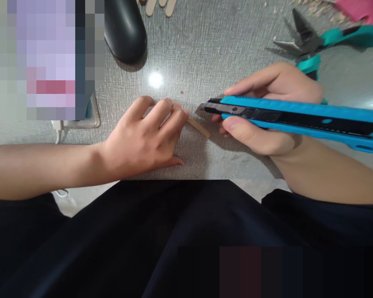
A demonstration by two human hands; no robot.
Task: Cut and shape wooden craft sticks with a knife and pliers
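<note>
My left hand (149,134) is palm down on the grey tabletop with its fingers curled. Its fingertips press on a thin wooden craft stick (199,127), whose free end points toward the lower right; the other end is hidden under the fingers. A blue utility knife (301,118) is gripped in my right hand (267,107), between thumb and fingers. The short bit of blade showing points left, just above and apart from the visible end of the stick.
Teal-handled pliers (307,41) lie with jaws apart beyond my right hand. A black computer mouse (126,31) is at the upper left, near rounded craft sticks (151,7) at the top edge. Wood shavings (332,12) and a pink object (362,10) are at the upper right. Pixelation covers the left corner.
</note>
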